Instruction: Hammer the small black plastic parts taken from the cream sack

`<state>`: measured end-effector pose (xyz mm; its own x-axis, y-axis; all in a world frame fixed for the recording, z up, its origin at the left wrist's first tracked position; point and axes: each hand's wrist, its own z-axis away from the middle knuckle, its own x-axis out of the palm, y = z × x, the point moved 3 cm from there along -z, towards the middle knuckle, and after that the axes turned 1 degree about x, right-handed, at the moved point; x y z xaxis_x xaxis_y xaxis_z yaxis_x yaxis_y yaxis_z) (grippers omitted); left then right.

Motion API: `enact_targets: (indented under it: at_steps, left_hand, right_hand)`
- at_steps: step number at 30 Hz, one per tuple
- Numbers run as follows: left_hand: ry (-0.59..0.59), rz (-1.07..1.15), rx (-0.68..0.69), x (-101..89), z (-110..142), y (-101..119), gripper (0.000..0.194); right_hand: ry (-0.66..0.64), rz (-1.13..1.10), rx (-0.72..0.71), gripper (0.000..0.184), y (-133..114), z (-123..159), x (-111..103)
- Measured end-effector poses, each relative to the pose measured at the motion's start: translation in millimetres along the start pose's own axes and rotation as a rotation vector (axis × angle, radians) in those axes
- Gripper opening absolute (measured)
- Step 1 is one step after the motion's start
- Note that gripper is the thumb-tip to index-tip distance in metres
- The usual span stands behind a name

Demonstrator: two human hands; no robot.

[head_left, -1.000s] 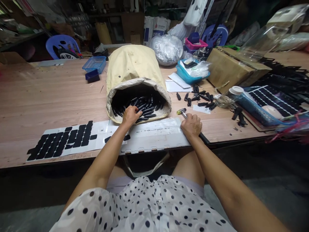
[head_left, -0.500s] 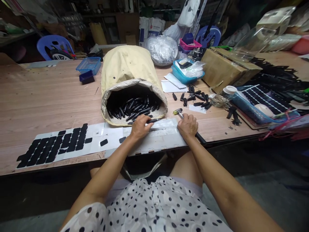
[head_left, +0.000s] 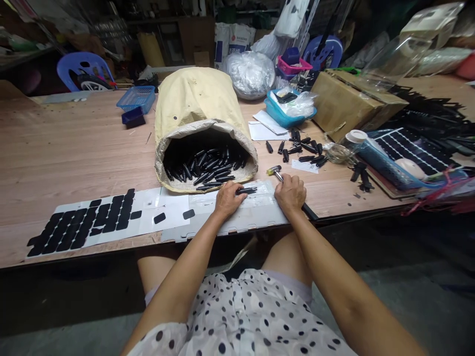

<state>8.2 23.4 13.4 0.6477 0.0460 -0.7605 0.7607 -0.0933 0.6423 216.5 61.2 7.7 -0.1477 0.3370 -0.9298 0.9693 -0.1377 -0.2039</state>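
1. Left hand (head_left: pixel 229 199): its grip is closed, thumb and fingers pinching the left end of a slim, glossy black rod-shaped piece (head_left: pixel 248 191). That piece points to the right, over a flat white cardboard panel (head_left: pixel 261 215) at the near edge of the surface; whether it touches the panel cannot be told.

2. Right hand (head_left: pixel 290 194): its grip is wrapped around a small hammer with a yellow-and-dark head, metal shaft and black handle (head_left: pixel 310 212). The hammer head points away from the person, and the handle extends behind the hand toward the near edge.

3. Just beyond the left hand, a large cream fabric sack with a rolled-back rim (head_left: pixel 200 94) lies on its side, its mouth facing the person. Inside is a heap of glossy black elongated pieces (head_left: pixel 211 165).

4. To the left, rounded black flat pads (head_left: pixel 79 227) sit in rows on a white paper sheet (head_left: pixel 144 217); two more lie singly nearer the hand.

5. Beyond the hammer, short black parts (head_left: pixel 297 148) are scattered on the wood-grain surface (head_left: pixel 92 148), near a turquoise plastic tub (head_left: pixel 287 120) and a brown cardboard box (head_left: pixel 345 106).
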Motion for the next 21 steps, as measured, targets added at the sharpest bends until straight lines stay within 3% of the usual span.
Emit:
enact_targets:
  at_steps: [4,7,9,13,17,21]
  left_hand:
    - [0.007,-0.002,-0.001,-0.1,-1.0,1.5,0.018]
    - [0.003,-0.004,-0.002,-0.3,-1.1,2.5,0.015]
    - [-0.002,-0.002,-0.003,-0.8,-1.1,3.4,0.015]
    - [-0.003,0.004,-0.019,0.0,-1.7,4.1,0.016]
    - [0.015,0.007,-0.028,4.6,-3.0,3.5,0.016]
    - [0.026,0.010,-0.041,7.7,-3.9,3.7,0.017]
  right_hand:
    - [-0.085,-0.094,0.028,0.033,7.5,-5.7,-8.1]
    - [-0.035,-0.237,0.024,0.037,12.1,1.9,-21.8]
    - [-0.005,-0.367,-0.035,0.039,9.7,15.0,-31.0]
    - [-0.077,-0.580,-0.177,0.040,-6.3,45.4,-43.1]
    - [-0.051,-0.634,-0.257,0.039,-21.2,60.6,-49.3]
    - [-0.074,-0.613,-0.285,0.039,-26.9,62.9,-42.0]
